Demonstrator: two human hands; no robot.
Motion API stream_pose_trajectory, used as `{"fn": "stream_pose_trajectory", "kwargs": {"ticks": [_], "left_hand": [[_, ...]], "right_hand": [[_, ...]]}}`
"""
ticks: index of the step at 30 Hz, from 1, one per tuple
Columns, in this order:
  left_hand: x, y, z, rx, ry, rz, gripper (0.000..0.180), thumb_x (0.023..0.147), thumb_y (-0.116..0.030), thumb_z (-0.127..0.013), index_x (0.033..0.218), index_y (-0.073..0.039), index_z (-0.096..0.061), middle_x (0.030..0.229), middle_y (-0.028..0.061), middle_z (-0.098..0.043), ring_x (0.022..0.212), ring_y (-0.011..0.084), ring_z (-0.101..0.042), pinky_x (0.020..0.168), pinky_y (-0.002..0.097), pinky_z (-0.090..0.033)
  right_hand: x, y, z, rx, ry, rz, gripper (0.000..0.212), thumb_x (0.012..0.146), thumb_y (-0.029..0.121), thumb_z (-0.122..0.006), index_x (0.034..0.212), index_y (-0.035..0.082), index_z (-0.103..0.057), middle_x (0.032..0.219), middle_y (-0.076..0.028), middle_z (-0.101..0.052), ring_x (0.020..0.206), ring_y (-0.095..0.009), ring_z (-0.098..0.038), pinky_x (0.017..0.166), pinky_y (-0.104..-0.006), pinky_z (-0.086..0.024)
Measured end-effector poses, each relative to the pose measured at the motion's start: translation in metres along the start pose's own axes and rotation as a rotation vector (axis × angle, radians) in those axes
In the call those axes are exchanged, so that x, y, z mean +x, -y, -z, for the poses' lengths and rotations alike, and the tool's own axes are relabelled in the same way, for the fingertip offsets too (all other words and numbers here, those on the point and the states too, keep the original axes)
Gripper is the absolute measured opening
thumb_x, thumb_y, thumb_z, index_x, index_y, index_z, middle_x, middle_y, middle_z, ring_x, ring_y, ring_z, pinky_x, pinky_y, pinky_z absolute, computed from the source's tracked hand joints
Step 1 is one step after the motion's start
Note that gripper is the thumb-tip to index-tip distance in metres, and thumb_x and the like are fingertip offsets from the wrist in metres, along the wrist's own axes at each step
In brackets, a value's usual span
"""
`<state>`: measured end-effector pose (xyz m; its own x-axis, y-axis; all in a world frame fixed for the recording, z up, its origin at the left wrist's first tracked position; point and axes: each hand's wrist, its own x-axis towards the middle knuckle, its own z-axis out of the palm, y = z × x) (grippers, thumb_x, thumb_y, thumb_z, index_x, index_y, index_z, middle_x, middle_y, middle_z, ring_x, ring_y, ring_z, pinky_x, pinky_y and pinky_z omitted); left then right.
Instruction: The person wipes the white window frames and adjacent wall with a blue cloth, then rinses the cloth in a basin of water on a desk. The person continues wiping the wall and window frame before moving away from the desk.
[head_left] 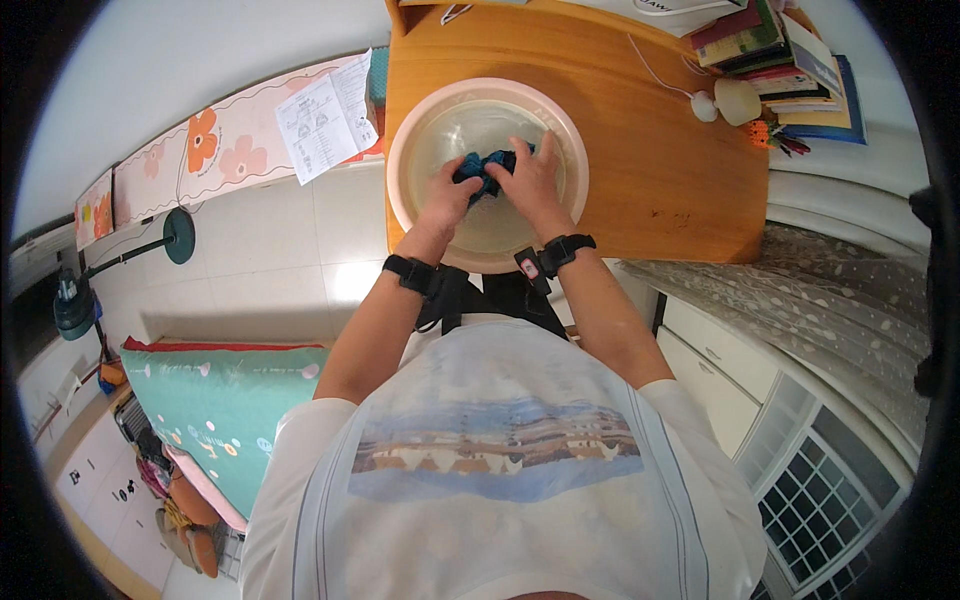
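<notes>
Both hands work inside a round pale pink basin holding what looks like water. Between them is a small bunched dark blue cloth; its exact kind cannot be told. My left hand grips the cloth's left end, thumb toward the middle. On the other side, my right hand pinches its right part, with the thumb on top and a finger raised near the basin's far right wall. A black strap circles each wrist.
The basin stands on a wooden desk. At the back right are stacked books and a small cream-coloured object. Printed papers lie to the left over a floral surface. A green desk lamp stands farther left; a patterned curtain hangs at right.
</notes>
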<state>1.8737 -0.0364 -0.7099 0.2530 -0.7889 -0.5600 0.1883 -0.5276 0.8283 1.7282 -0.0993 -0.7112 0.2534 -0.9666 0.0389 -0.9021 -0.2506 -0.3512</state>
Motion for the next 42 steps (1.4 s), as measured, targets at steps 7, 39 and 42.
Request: {"fn": "stream_pose_trajectory", "kwargs": {"ticks": [7,39,42], "left_hand": [[0.011,0.02,0.001,-0.236,-0.131,0.127,0.079,0.092,-0.044,-0.062,0.153,-0.006,-0.029,0.143,0.0174,-0.045,0.127,0.0287,-0.046,0.103,0.0394,-0.04],[-0.003,0.002,0.024,-0.258,-0.053,0.143,0.066,0.09,-0.028,-0.066,0.146,-0.004,-0.04,0.13,0.0148,-0.056,0.114,0.0242,-0.055,0.095,0.0348,-0.046],[0.002,0.007,0.019,-0.415,-0.036,0.259,0.072,0.092,-0.042,-0.062,0.15,-0.009,-0.034,0.136,0.014,-0.052,0.12,0.0278,-0.053,0.098,0.0496,-0.043]], "right_hand": [[0.0,0.003,-0.017,0.33,0.591,-0.204,0.059,0.075,0.015,-0.077,0.129,0.005,-0.056,0.127,-0.023,-0.053,0.104,-0.037,-0.06,0.081,-0.0422,-0.053],[-0.018,0.009,-0.025,-0.046,0.459,0.117,0.058,0.078,0.023,-0.072,0.133,0.014,-0.056,0.153,-0.026,-0.022,0.127,-0.061,-0.029,0.109,-0.0612,-0.029],[-0.009,0.012,-0.028,-0.063,0.505,0.096,0.048,0.078,0.022,-0.074,0.124,0.011,-0.063,0.147,-0.021,-0.034,0.119,-0.058,-0.038,0.103,-0.06,-0.037]]}}
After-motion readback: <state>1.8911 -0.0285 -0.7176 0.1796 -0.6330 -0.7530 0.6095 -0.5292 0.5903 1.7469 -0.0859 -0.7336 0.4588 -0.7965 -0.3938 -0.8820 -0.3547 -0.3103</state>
